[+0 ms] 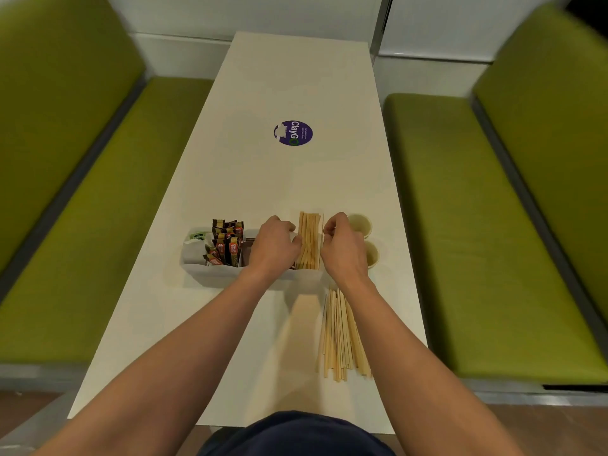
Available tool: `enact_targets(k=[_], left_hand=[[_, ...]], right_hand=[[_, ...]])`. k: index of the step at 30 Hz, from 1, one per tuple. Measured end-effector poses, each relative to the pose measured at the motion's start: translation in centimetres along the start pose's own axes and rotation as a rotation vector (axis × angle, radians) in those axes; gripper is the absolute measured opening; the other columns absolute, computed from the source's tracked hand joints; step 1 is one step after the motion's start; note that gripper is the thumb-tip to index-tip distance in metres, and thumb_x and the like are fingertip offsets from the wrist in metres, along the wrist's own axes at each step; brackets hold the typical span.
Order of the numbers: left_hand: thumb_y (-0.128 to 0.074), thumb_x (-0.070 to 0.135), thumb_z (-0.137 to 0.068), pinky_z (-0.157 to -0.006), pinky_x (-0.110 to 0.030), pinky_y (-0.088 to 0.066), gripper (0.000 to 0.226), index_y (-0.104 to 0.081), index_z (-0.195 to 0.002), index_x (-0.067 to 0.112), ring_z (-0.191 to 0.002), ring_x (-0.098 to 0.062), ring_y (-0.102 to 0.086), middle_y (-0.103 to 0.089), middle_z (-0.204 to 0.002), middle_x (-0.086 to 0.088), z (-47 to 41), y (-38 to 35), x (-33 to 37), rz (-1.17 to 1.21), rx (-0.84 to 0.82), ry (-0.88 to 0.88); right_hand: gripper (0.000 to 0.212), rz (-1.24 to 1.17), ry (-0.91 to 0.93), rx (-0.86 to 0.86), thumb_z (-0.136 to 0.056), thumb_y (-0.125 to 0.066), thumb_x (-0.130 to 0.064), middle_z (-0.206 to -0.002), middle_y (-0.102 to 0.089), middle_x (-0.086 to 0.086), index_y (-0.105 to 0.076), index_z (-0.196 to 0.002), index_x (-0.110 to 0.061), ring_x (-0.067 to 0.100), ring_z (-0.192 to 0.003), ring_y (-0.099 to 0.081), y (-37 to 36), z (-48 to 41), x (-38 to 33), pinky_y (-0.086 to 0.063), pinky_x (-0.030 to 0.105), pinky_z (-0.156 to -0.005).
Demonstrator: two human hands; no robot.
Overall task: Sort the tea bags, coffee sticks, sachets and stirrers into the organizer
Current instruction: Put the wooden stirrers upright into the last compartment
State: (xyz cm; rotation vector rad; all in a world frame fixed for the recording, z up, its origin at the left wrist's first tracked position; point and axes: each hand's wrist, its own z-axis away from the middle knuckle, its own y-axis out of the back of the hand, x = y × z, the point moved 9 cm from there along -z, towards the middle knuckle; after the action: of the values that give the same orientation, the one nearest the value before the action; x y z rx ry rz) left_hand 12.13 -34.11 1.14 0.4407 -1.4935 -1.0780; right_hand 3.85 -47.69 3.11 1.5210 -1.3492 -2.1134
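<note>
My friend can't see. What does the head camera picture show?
A person's left hand and right hand meet at the wooden stirrers lying in a white organizer on a long white table. More loose stirrers lie nearer the person, coffee sticks stand further left in the organizer, and green benches flank the table.

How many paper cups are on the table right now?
2. Both stand right of the organizer: the far cup and the near cup, each partly behind the right hand, which may hide more.
</note>
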Motion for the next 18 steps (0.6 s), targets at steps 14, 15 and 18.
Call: enact_targets(k=[14, 15, 18], left_hand=[[-0.065, 0.029, -0.092, -0.080, -0.031, -0.050, 0.020, -0.065, -0.109, 0.019, -0.088, -0.012, -0.058, -0.058, -0.097, 0.004, 6.9, 1.7, 3.1, 0.142, 0.157, -0.141], [-0.066, 0.031, -0.091, -0.079, -0.031, -0.049, 0.016, -0.066, -0.103, 0.020, -0.086, -0.011, -0.058, -0.060, -0.093, 0.006, 7.8, 0.7, 3.0, 0.148, 0.112, -0.131], [-0.068, 0.040, -0.089, -0.076, -0.034, -0.055, 0.016, -0.067, -0.090, 0.024, -0.081, -0.010, -0.063, -0.066, -0.084, 0.009, 10.3, -3.1, 2.2, 0.170, -0.067, -0.032]], right_hand=[[0.012, -0.206, 0.053, 0.070, -0.100, -0.060, -0.019, -0.100, -0.067, -0.009, -0.059, -0.110, -0.025, 0.009, -0.087, -0.067, 6.0, 5.3, 1.8, -0.056, 0.026, -0.077], [0.009, -0.215, 0.049, 0.070, -0.099, -0.062, -0.021, -0.098, -0.068, -0.011, -0.061, -0.107, -0.026, 0.007, -0.085, -0.068, 6.7, 6.2, 2.4, -0.056, 0.023, -0.075], [0.003, -0.123, -0.015, 0.030, -0.096, -0.066, -0.026, -0.092, -0.069, -0.014, -0.064, -0.097, -0.029, 0.007, -0.078, -0.067, 7.2, 8.7, 5.3, -0.053, 0.023, -0.071]])
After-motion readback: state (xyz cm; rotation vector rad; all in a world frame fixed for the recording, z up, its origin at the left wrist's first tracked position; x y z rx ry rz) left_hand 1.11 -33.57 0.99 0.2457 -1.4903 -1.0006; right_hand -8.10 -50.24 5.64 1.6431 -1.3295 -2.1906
